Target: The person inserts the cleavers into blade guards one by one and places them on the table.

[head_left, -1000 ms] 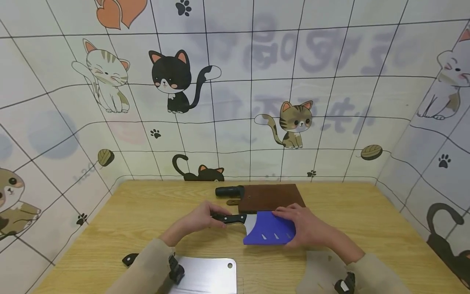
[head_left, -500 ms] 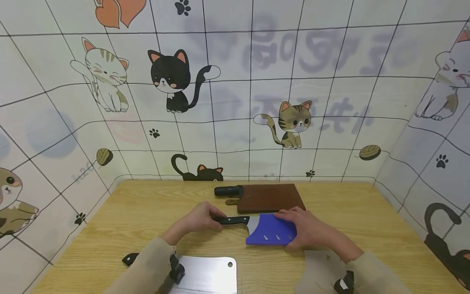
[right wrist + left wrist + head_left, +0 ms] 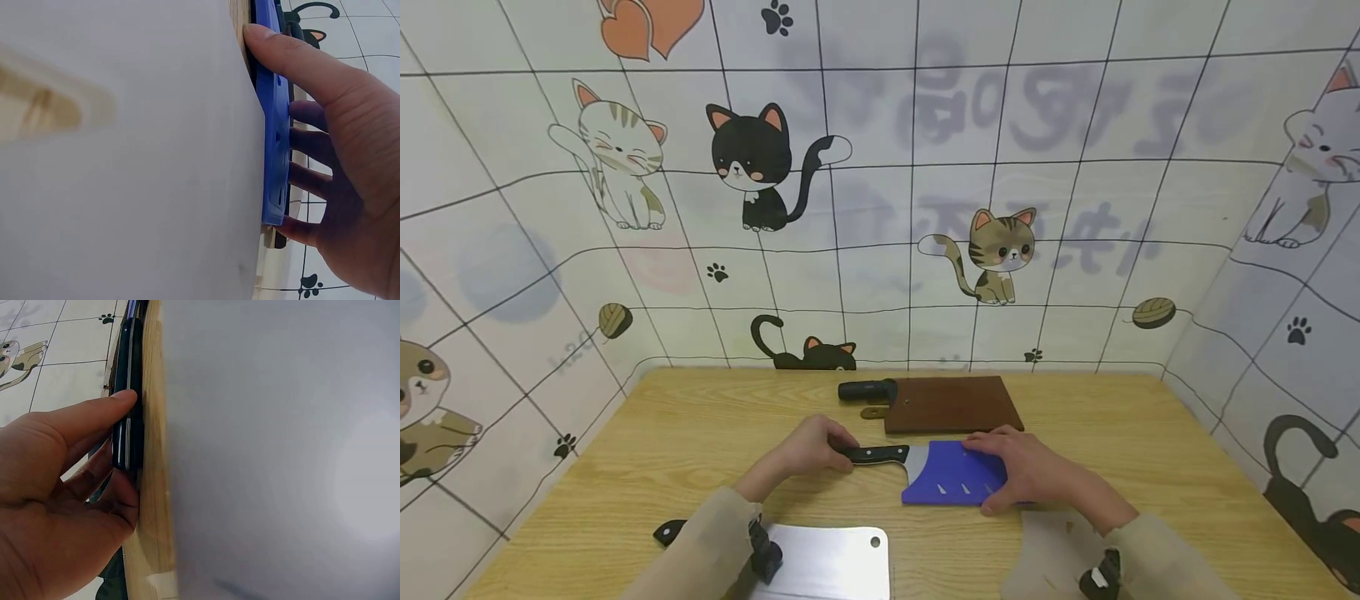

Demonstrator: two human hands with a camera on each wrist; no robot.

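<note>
a cleaver point(image 3: 895, 457) lies flat on the wooden table point(image 3: 1150, 467), near its middle, handle to the left. its handle point(image 3: 874, 453) is black and glossy with a pale metal strip along its spine, seen close in the left wrist view point(image 3: 128, 394). a short stretch of bare steel shows just right of the handle; the rest of the blade sits inside a blue sheath point(image 3: 953, 475), a flat plastic cover with three small pale slots in a row near its lower edge. in the right wrist view the sheath point(image 3: 275, 125) shows as a thin slab lying against the table.

the left hand point(image 3: 808, 446) grips the handle, thumb on one side and fingers curled round the other. the right hand point(image 3: 1026, 471) holds the sheath's right end, fingers spread on top and thumb at the near edge.

just behind the cleaver lies a second knife in a brown sheath point(image 3: 951, 403), its black handle point(image 3: 865, 389) pointing left. a bare steel cleaver point(image 3: 827, 562) lies at the near edge of the table, between the forearms. cartoon cat panels point(image 3: 752, 167) stand round the table.
</note>
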